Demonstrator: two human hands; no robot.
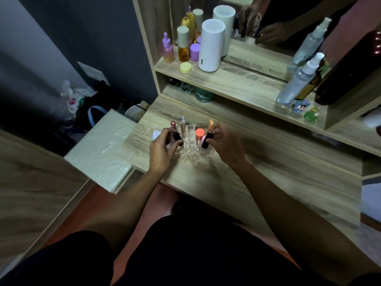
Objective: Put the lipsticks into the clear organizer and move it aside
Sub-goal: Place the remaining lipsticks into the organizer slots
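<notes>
The clear organizer (190, 139) stands on the wooden vanity top (268, 172), between my two hands. A pink-red lipstick (172, 125), a clear tube with a silver cap (182, 125), a coral-capped stick (200, 133) and an orange stick (210, 124) stand upright in it or right at it. My left hand (161, 149) grips a black lipstick (178, 138) at the organizer's left side. My right hand (225, 141) grips another black lipstick (206, 140), tilted, at the right side. Blur hides which compartments they are over.
A shelf (237, 79) behind carries a white cylinder (211, 45), purple and amber bottles (183, 45), a yellow jar (185, 67) and spray bottles (299, 79). A mirror (268, 27) stands behind. A plastic-wrapped white stool top (103, 149) sits to the left. A teal jar (204, 96) is under the shelf.
</notes>
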